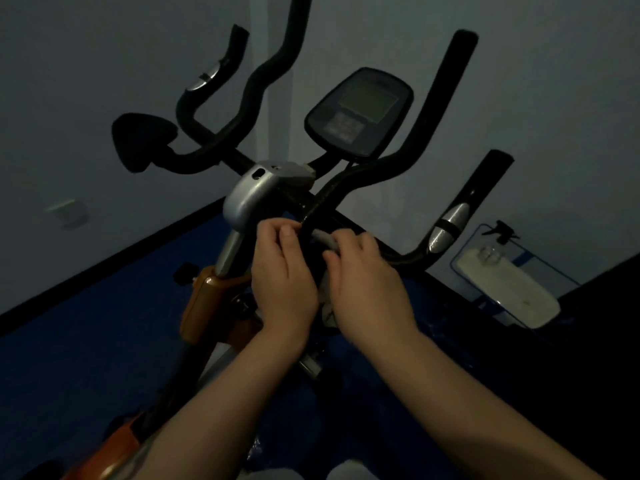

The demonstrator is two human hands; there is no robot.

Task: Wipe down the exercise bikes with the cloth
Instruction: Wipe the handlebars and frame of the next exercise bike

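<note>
Head view: I stand over the bike point(221, 303), its silver and orange frame running from the lower left up to the middle of the frame. My left hand point(282, 271) and right hand point(363, 278) meet at the centre, on the black handlebar point(349, 181) where it bends down toward the stem. The cloth point(325, 241) shows as a pale fold between my hands, wrapped about the bar. My right hand is curled round it, thumb underneath. My left hand pinches at the bar from the other side, fingers bent; in this dim light I cannot tell for sure whether it has cloth or only the bar.

I judge the risks so. More cloth seems to hang between my wrists, and the loose end could snag on the stem below if I pull along the bar. The cable under the console point(360, 112), upper centre, runs close to my fingers, and a hard swipe upward could tug it. A spray bottle point(493, 244) stands on a tray point(540, 299) at the right edge, well apart and out of reach of my elbows.
</note>
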